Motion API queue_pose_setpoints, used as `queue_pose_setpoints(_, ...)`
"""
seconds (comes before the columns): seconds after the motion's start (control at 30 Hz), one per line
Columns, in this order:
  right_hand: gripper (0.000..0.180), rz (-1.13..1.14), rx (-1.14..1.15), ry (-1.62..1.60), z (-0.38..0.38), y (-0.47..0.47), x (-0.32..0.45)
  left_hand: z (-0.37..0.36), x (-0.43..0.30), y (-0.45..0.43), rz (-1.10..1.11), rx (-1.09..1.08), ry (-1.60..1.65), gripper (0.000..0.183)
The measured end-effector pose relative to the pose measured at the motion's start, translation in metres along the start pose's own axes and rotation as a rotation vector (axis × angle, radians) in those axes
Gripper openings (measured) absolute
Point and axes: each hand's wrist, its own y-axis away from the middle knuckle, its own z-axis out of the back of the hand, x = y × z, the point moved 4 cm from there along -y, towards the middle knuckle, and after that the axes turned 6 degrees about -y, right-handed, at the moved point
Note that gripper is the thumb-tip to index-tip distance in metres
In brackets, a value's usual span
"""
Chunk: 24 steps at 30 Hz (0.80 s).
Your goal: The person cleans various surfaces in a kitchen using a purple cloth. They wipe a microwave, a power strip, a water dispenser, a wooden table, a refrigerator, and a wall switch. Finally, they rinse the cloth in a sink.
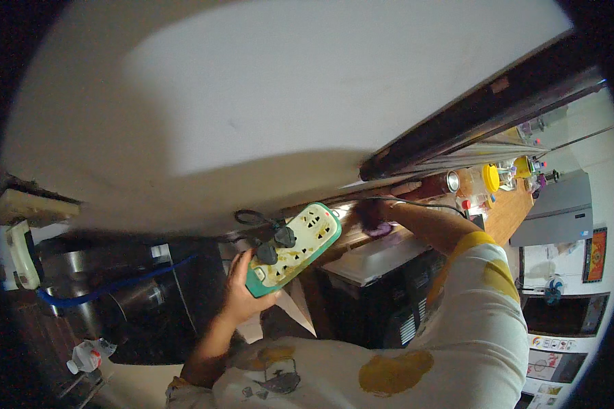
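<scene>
A green and cream power strip [302, 245] with stained sockets is held at its lower end by my left hand [245, 291]. Two black plugs [276, 246] sit in it, and a dark coiled cord [250, 217] lies beside them. My right arm reaches towards the wall, and my right hand [371, 212] is in shadow and blurred near a dark cable and a purple item [378, 228]. Whether that hand holds anything cannot be made out.
Right of my right hand, jars with a yellow lid [490, 178] and a silver lid stand along a wooden counter [509, 209]. A black appliance with a pale top [368, 260] is below. At left are a blue hose [87, 298] and a plastic bottle [86, 357].
</scene>
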Motion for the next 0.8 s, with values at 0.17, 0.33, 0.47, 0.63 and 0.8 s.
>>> queue_pose_setpoints(0.17, 0.029, -0.200, 0.015, 0.023, -0.024, 0.014, -0.033, 0.002, -0.005, 0.004, -0.020, -0.011, -0.010, 0.100)
queue_pose_setpoints(0.33, 0.028, -0.263, -0.082, 0.001, -0.048, -0.066, 0.022, 0.005, -0.014, -0.001, -0.083, -0.022, -0.048, 0.092)
queue_pose_setpoints(0.47, 0.028, -0.065, -0.099, -0.003, -0.040, -0.093, 0.089, 0.005, -0.011, -0.004, -0.099, -0.029, 0.008, 0.091)
queue_pose_setpoints(0.63, 0.027, -0.014, -0.036, -0.004, 0.010, -0.049, 0.040, 0.011, -0.009, -0.008, -0.128, -0.036, 0.018, 0.092)
queue_pose_setpoints(0.8, 0.027, -0.319, -0.060, -0.007, -0.005, -0.038, -0.024, 0.011, -0.010, -0.012, -0.149, -0.008, -0.002, 0.091)
